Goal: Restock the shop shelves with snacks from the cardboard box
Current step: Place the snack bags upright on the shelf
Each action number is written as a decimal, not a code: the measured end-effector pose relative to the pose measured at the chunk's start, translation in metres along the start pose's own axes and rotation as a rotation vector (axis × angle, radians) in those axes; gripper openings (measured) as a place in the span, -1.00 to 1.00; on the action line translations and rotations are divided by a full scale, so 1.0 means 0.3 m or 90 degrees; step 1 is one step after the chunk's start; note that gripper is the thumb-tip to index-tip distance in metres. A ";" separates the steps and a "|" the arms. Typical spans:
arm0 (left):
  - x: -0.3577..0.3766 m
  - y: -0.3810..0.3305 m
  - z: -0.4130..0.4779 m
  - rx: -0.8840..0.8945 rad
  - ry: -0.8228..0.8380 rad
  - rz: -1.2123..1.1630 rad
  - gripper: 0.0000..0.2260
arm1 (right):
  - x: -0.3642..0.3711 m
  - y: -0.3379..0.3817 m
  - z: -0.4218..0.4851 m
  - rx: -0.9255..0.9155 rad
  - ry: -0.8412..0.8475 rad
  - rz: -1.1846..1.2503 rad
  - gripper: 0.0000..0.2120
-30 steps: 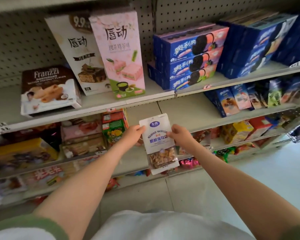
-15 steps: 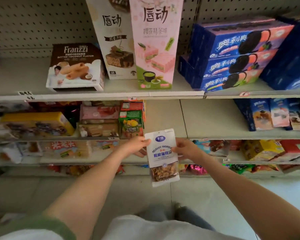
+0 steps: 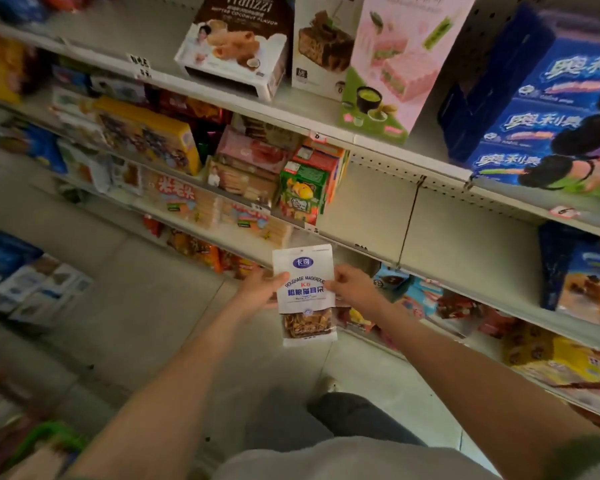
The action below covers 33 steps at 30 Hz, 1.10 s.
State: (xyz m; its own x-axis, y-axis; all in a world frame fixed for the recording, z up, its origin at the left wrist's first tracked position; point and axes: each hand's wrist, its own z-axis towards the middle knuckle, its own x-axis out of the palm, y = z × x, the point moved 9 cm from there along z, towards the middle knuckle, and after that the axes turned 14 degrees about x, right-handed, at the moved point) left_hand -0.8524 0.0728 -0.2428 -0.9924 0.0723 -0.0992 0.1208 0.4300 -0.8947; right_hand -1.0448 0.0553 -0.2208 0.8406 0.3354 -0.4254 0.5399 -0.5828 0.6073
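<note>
Pinching 1 snack pouch (image 3: pixel 305 292) between left hand (image 3: pixel 261 289) and right hand (image 3: pixel 347 285), below the bare shelf (image 3: pixel 368 209); unplaced, apparently midway through restocking.

The pouch (image 3: pixel 303 292) carries a 卡奇 logo, then "ROUGHAGE MAOERDU" (the last letter is hidden) and 粗粮猫耳朵. The brown box (image 3: pixel 236 39) says "Franzzi" above "COCONUT FLAVOR". The blue boxes (image 3: pixel 548 123) each read 奥利奥. A lower pack (image 3: pixel 177 197) shows 米老头.
</note>
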 end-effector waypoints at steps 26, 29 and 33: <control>-0.013 0.301 0.642 0.154 -0.041 0.264 -0.80 | 0.164 -0.192 0.684 0.062 -0.113 0.169 -0.85; 0.000 0.388 0.761 0.163 -0.051 0.183 -0.84 | 0.158 -0.225 0.782 0.055 -0.121 0.178 -0.84; 0.040 0.432 0.866 0.174 -0.047 0.159 -0.84 | 0.144 -0.243 0.901 0.065 -0.119 0.186 -0.82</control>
State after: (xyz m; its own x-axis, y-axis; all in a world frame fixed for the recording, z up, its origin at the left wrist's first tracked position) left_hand -0.8544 -0.1045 -0.4731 -0.9333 0.0753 -0.3510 0.3586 0.1502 -0.9213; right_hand -1.0597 -0.0876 -0.4648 0.9311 0.0082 -0.3648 0.2628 -0.7086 0.6549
